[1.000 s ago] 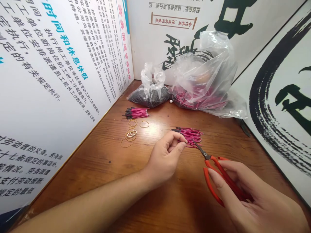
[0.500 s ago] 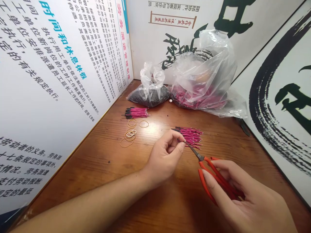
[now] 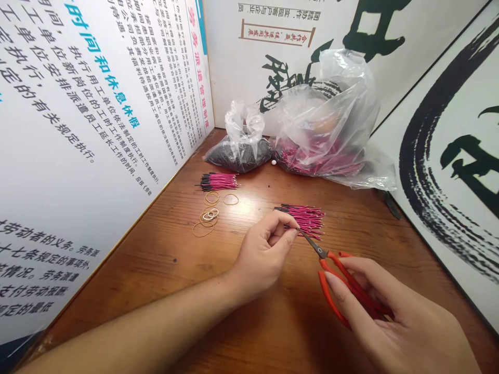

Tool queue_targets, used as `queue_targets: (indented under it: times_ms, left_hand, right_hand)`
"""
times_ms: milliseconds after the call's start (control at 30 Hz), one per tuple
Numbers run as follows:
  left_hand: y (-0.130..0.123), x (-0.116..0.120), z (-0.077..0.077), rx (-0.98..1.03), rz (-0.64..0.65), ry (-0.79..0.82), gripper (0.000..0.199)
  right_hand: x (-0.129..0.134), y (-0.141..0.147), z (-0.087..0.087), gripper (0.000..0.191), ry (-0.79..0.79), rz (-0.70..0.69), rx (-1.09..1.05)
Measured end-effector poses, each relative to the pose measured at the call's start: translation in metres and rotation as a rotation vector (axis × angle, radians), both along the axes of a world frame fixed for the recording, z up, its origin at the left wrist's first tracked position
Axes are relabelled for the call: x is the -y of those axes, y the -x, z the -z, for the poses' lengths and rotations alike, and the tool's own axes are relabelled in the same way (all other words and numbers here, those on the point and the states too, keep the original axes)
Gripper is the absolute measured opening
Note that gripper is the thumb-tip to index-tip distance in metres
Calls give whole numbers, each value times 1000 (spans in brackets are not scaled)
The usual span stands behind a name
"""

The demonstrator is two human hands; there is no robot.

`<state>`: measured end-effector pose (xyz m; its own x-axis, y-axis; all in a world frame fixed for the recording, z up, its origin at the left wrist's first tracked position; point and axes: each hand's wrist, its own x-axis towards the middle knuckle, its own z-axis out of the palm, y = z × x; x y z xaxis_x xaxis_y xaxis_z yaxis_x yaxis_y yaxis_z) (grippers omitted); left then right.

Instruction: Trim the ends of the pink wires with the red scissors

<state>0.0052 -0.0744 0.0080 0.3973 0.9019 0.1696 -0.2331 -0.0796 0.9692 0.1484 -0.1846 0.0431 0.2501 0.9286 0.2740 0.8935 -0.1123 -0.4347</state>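
Observation:
My left hand [image 3: 268,244] is closed in a pinch between thumb and forefinger. Whatever small thing it pinches is too small to make out. My right hand [image 3: 397,306] grips red-handled scissors [image 3: 343,283], thumb in one loop and fingers in the other. The dark blades look closed or nearly so, and their tips are at the left fingertips. Just behind the left hand lies a loose pile of pink wires with black ends [image 3: 306,218], partly covered by the fingers.
A smaller bundle of pink and black wires [image 3: 220,181] lies left, with several rubber bands [image 3: 206,221] in front. Behind stand a plastic bag of black pieces [image 3: 244,150] and a larger bag of pink wires [image 3: 319,150]. Printed panels [image 3: 156,104] enclose the wooden table [image 3: 156,280].
Almost nothing differs. The left fingertips and the scissor tips have shifted very slightly, staying together; the piles and bags lie as before.

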Motion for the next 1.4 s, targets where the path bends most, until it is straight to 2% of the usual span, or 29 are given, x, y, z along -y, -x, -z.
queue_targets:
  times_ms: [267, 500, 600, 733, 900, 1033, 1167, 1400]
  left_hand:
    - [0, 0, 3, -60, -6, 18, 7]
    - [1, -1, 1, -11, 7, 26, 8]
    - [1, -1, -1, 17, 17, 41, 8]
    - [2, -2, -2, 40, 18, 68, 10]
    - [2, -5, 2, 91, 10, 131, 13]
    - [1, -7, 4, 164, 17, 199, 16]
    - [0, -7, 6, 209, 43, 233, 19]
    - [0, -7, 8, 246, 65, 254, 26]
  right_hand:
    - [2, -6, 3, 29, -39, -27, 124]
    - [1, -13, 2, 20, -125, -73, 174]
    - [-1, -10, 0, 21, -85, -17, 80]
    - [-4, -4, -2, 25, 10, -50, -63]
    - [-6, 3, 2, 27, 76, 35, -193]
    - [-11, 0, 14, 27, 131, 12, -281]
    - [-18, -4, 29, 30, 162, -90, -434]
    - [-26, 2, 49, 28, 193, -165, -541]
